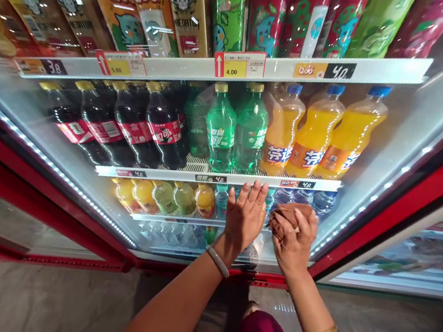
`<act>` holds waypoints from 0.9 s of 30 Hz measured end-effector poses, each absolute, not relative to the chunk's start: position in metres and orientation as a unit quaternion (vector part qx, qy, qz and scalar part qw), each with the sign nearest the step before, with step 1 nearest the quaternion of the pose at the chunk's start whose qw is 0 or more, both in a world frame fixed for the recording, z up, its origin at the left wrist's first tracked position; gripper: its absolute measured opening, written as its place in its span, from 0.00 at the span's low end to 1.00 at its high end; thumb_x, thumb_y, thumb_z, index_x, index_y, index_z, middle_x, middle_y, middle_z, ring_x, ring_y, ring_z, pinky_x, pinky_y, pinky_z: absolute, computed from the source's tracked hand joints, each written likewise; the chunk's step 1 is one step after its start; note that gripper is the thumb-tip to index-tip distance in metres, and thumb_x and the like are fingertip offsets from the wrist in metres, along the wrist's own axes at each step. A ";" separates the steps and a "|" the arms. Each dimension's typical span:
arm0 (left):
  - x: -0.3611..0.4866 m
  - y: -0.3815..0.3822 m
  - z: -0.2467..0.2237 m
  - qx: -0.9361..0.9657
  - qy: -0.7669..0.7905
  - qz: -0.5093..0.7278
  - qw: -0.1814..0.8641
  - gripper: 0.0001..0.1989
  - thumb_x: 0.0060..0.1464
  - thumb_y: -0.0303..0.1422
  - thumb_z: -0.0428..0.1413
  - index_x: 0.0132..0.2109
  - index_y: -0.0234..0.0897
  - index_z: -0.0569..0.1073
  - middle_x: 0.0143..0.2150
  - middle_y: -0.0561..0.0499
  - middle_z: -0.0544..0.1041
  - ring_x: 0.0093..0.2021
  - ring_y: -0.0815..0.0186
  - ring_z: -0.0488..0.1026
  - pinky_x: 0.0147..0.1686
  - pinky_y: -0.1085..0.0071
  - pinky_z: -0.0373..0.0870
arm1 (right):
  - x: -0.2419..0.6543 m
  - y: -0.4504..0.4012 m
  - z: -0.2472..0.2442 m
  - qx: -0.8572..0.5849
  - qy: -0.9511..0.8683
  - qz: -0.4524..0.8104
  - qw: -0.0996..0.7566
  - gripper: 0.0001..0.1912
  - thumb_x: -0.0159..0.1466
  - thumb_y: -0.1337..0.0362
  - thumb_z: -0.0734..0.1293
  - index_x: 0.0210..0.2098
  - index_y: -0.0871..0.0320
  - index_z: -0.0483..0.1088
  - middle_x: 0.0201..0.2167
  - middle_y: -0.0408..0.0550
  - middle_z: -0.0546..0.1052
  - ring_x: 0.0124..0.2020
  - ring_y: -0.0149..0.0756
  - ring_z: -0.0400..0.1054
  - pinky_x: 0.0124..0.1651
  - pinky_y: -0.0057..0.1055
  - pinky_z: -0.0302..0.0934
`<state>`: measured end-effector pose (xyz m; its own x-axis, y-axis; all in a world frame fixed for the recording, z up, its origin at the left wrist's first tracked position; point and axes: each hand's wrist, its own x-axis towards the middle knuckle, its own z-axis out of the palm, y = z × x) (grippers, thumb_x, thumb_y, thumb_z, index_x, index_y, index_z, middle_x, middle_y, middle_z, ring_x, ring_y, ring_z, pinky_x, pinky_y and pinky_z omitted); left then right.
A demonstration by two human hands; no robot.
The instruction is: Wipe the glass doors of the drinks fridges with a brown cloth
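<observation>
My left hand [244, 216] has its fingers stretched out, palm toward the shelves, with the fingertips at the white front edge of the middle shelf [171, 174], near green bottles [222, 127]. Nothing shows in it. A crumpled brown cloth [291, 215] is gripped in my right hand [296, 242], its fingers bent over the cloth. That hand is just below the same shelf edge, under the orange soda bottles [314, 132]. Whether the cloth touches the shelf edge is unclear.
Dark cola bottles [132, 123] stand at the left of the middle shelf. Cartons and bottles fill the upper shelf [279, 67]. Yellow drinks [143, 194] and water stand lower down. Red door frames [400, 213] flank the lit cooler, above a grey floor [41, 300].
</observation>
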<state>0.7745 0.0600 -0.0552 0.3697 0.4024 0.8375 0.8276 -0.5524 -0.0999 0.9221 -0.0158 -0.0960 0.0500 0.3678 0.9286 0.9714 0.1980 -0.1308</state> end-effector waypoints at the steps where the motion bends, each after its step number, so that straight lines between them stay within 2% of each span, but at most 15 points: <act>1: 0.773 0.060 -0.062 -0.786 -0.395 -0.398 0.261 0.36 0.69 0.36 0.53 0.78 0.45 0.49 0.76 0.46 0.62 0.80 0.57 0.49 0.79 0.50 0.28 | 0.925 -0.017 -0.102 -0.559 -0.587 -0.313 0.495 0.29 0.61 0.70 0.71 0.61 0.46 0.67 0.65 0.58 0.61 0.76 0.64 0.46 0.71 0.76 0.52; 3: 0.771 0.060 -0.075 -0.787 -0.401 -0.394 0.255 0.36 0.69 0.36 0.53 0.78 0.45 0.49 0.76 0.46 0.62 0.80 0.56 0.48 0.79 0.49 0.29 | 0.924 -0.014 -0.099 -0.580 -0.519 -0.294 0.555 0.29 0.62 0.68 0.71 0.62 0.48 0.67 0.68 0.61 0.58 0.76 0.66 0.47 0.72 0.78 0.47; 6: 0.771 0.061 -0.091 -0.782 -0.406 -0.399 0.254 0.37 0.69 0.36 0.53 0.78 0.45 0.48 0.76 0.47 0.62 0.80 0.57 0.45 0.78 0.51 0.25 | 0.903 -0.001 -0.074 -0.590 -0.456 -0.267 0.611 0.29 0.64 0.65 0.68 0.64 0.51 0.66 0.70 0.62 0.56 0.75 0.66 0.48 0.74 0.77 0.40; 9: 0.769 0.063 -0.102 -0.774 -0.398 -0.409 0.276 0.35 0.70 0.36 0.49 0.79 0.43 0.47 0.78 0.50 0.58 0.81 0.61 0.35 0.78 0.54 0.20 | 0.877 0.009 -0.069 -0.562 -0.526 -0.269 0.579 0.29 0.63 0.67 0.69 0.63 0.46 0.67 0.67 0.57 0.60 0.76 0.65 0.45 0.74 0.75 0.44; 12: 0.761 0.064 -0.116 -0.769 -0.401 -0.406 0.290 0.34 0.70 0.35 0.48 0.79 0.42 0.48 0.79 0.51 0.55 0.80 0.64 0.29 0.78 0.56 0.21 | 0.873 0.006 -0.100 -0.528 -0.599 -0.303 0.520 0.30 0.60 0.71 0.72 0.60 0.43 0.68 0.64 0.54 0.64 0.77 0.60 0.45 0.75 0.69 0.50; 14: 0.752 0.063 -0.125 -0.776 -0.403 -0.401 0.273 0.35 0.69 0.35 0.51 0.78 0.43 0.50 0.79 0.50 0.55 0.80 0.64 0.28 0.78 0.56 0.21 | 0.883 0.000 -0.125 -0.525 -0.615 -0.320 0.494 0.31 0.60 0.72 0.73 0.59 0.44 0.68 0.64 0.54 0.64 0.77 0.57 0.45 0.75 0.65 0.51; 16: 0.741 0.064 -0.133 -0.787 -0.402 -0.399 0.246 0.37 0.68 0.33 0.55 0.78 0.44 0.51 0.78 0.48 0.57 0.80 0.62 0.29 0.77 0.54 0.20 | 0.894 -0.002 -0.137 -0.536 -0.612 -0.312 0.491 0.30 0.60 0.72 0.73 0.59 0.45 0.69 0.65 0.54 0.63 0.77 0.59 0.45 0.75 0.66 0.51; 19: 0.725 0.065 -0.137 -0.781 -0.401 -0.414 0.240 0.39 0.66 0.30 0.57 0.78 0.42 0.51 0.78 0.44 0.57 0.80 0.62 0.29 0.76 0.51 0.19 | 0.891 0.006 -0.118 -0.543 -0.550 -0.313 0.552 0.29 0.60 0.70 0.74 0.60 0.47 0.69 0.67 0.55 0.61 0.76 0.64 0.49 0.75 0.71 0.46; 22: 0.711 0.068 -0.135 -0.760 -0.390 -0.444 0.271 0.39 0.67 0.30 0.53 0.79 0.38 0.46 0.79 0.44 0.52 0.80 0.64 0.30 0.77 0.52 0.20 | 0.863 0.023 -0.087 -0.533 -0.508 -0.335 0.588 0.27 0.61 0.67 0.74 0.59 0.51 0.70 0.67 0.55 0.61 0.74 0.64 0.53 0.73 0.74 0.45; 24: 0.703 0.071 -0.132 -0.756 -0.386 -0.452 0.276 0.40 0.67 0.31 0.51 0.79 0.37 0.43 0.79 0.45 0.49 0.81 0.64 0.31 0.77 0.53 0.21 | 0.840 0.030 -0.083 -0.521 -0.539 -0.337 0.570 0.23 0.63 0.67 0.73 0.57 0.50 0.71 0.66 0.53 0.63 0.76 0.61 0.49 0.73 0.71 0.49; 27: 0.688 0.074 -0.131 -0.757 -0.383 -0.455 0.271 0.39 0.67 0.31 0.50 0.79 0.35 0.42 0.80 0.45 0.44 0.81 0.63 0.31 0.78 0.53 0.21 | 0.819 0.027 -0.111 -0.494 -0.615 -0.332 0.517 0.18 0.65 0.68 0.72 0.53 0.49 0.72 0.61 0.51 0.67 0.78 0.53 0.46 0.75 0.60 0.53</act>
<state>0.6877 0.0742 -0.1311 0.2934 0.3335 0.8959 0.8260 -0.5603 -0.0620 0.8192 0.0266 -0.1110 0.0227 0.2638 0.9643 0.9510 0.2918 -0.1022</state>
